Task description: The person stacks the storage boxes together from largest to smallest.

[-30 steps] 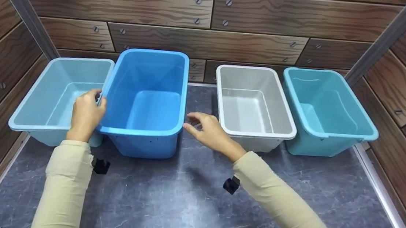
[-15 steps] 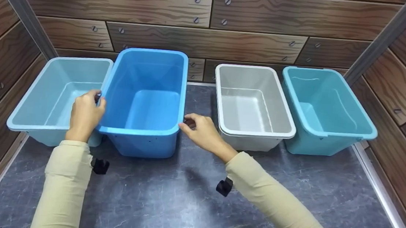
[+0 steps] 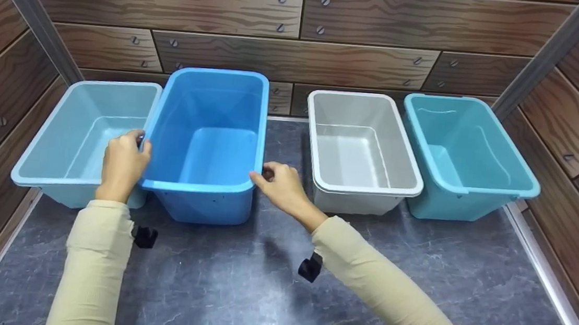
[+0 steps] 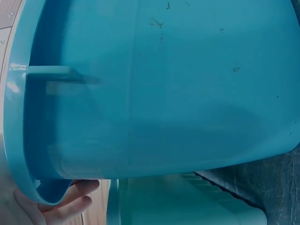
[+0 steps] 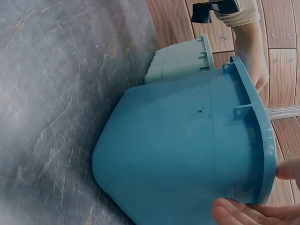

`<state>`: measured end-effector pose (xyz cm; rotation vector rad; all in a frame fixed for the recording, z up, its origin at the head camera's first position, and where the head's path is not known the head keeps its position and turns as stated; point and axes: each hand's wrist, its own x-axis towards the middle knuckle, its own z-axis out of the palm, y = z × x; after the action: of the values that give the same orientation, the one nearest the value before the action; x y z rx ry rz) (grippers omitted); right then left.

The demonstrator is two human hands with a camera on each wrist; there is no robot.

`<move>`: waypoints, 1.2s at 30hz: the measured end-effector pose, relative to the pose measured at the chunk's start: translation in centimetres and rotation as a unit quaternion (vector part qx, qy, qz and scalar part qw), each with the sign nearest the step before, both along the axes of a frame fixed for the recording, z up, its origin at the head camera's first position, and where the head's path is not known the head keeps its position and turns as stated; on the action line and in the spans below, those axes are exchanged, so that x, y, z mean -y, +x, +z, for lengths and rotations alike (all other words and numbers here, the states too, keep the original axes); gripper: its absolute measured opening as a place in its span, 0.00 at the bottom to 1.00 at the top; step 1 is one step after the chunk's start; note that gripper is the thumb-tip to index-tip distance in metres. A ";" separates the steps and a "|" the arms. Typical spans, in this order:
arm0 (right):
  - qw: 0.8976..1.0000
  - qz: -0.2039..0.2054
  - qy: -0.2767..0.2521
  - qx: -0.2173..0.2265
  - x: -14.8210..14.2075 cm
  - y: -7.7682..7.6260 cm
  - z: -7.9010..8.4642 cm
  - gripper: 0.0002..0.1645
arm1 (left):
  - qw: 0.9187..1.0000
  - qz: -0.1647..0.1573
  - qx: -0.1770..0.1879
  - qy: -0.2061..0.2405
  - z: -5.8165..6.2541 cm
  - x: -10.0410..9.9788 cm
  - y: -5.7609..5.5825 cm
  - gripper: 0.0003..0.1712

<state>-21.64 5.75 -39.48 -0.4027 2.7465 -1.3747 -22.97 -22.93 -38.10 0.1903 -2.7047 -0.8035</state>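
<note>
A deep blue plastic tub (image 3: pixel 201 207) stands on the dark marbled surface between both hands. My left hand (image 3: pixel 124 166) grips its left rim near the front, with fingers curled under the lip in the left wrist view. At the right rim, my right hand (image 3: pixel 284 188) has its thumb over the edge and its fingers (image 5: pixel 229 213) under the lip outside, as the right wrist view shows. The tub sits upright with nothing inside. Left of it is a pale blue tub (image 3: pixel 64 192), partly covered by the left hand, its rim close against the blue one.
To the right stand a grey tub (image 3: pixel 359 202) and a teal tub (image 3: pixel 445 205), side by side. A gap of marbled surface (image 3: pixel 284 136) separates the grey and blue tubs. Wood-patterned walls (image 3: pixel 298 61) enclose the back and sides.
My right hand has moved left from beside the blue tub onto its right rim and taken hold there. The left hand keeps its grip, and the tubs stay in place.
</note>
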 end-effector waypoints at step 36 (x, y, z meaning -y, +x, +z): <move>0.995 -0.064 -0.062 0.045 -0.4 0.1 -0.6 0.19 | 0.999 -0.022 0.001 0.033 0.0 -0.2 0.0 0.20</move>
<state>-21.55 6.17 -40.08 -0.1673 2.6654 -1.5568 -22.98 -22.69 -38.14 0.1467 -2.6953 -0.9080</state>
